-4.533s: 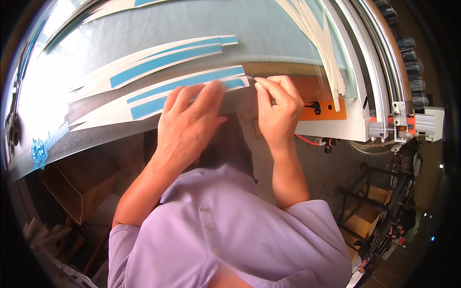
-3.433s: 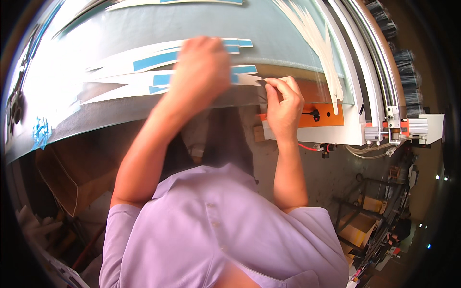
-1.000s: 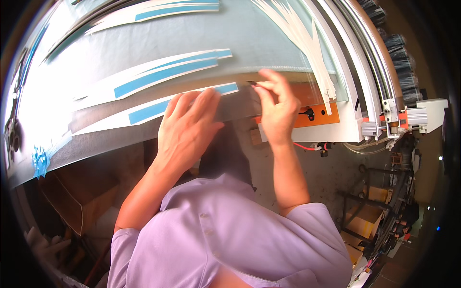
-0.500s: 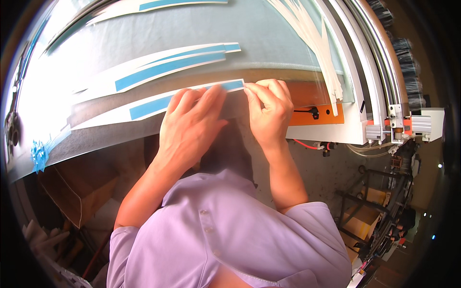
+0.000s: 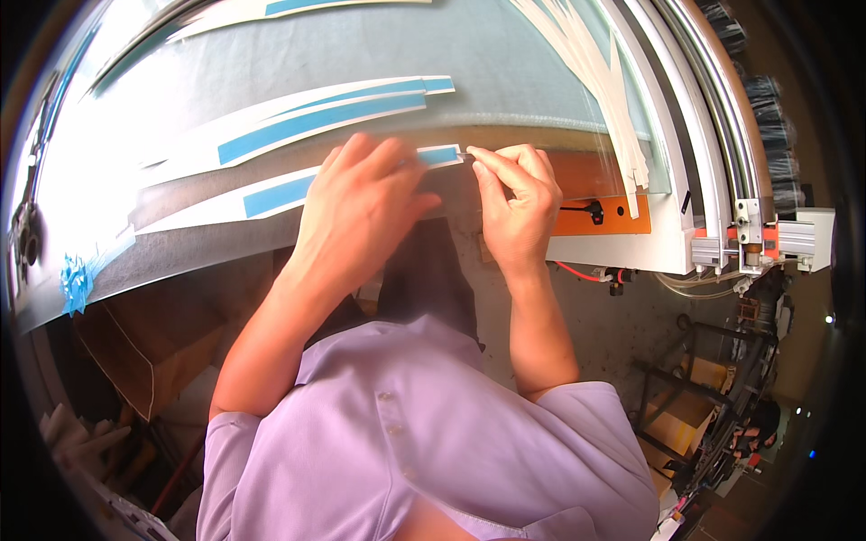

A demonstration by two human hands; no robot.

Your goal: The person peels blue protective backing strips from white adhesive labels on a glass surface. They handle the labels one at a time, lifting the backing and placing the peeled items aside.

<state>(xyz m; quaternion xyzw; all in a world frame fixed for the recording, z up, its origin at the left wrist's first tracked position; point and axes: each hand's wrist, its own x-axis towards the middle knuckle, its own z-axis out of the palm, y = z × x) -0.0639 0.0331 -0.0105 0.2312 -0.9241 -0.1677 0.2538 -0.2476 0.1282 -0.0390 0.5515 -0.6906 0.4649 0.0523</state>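
Observation:
A long white strip with a blue band (image 5: 280,197) lies along the near edge of the glass table, partly covered by my left hand (image 5: 365,198). That hand is over the strip's middle, thumb held apart and fingertips blurred; it seems to hold nothing, and I cannot tell whether it touches the strip. At the strip's right end, my right hand (image 5: 519,198) is closed in a pinch. A tiny thin dark tip shows between its fingertips and the strip's end, too small to name. Farther back lie two more white-and-blue strips (image 5: 325,124), one overlapping the other.
A bundle of narrow white strips (image 5: 591,90) lies at the table's far right. A blue tangle of scraps (image 5: 76,283) hangs at the left edge. On the right are an orange plate (image 5: 622,216) and a metal rail (image 5: 722,117). A cardboard box (image 5: 149,352) stands below left.
My left hand has lifted slightly and its fingers have moved up, off the strip's lower side. My right hand has shifted a little right, away from the strip's end.

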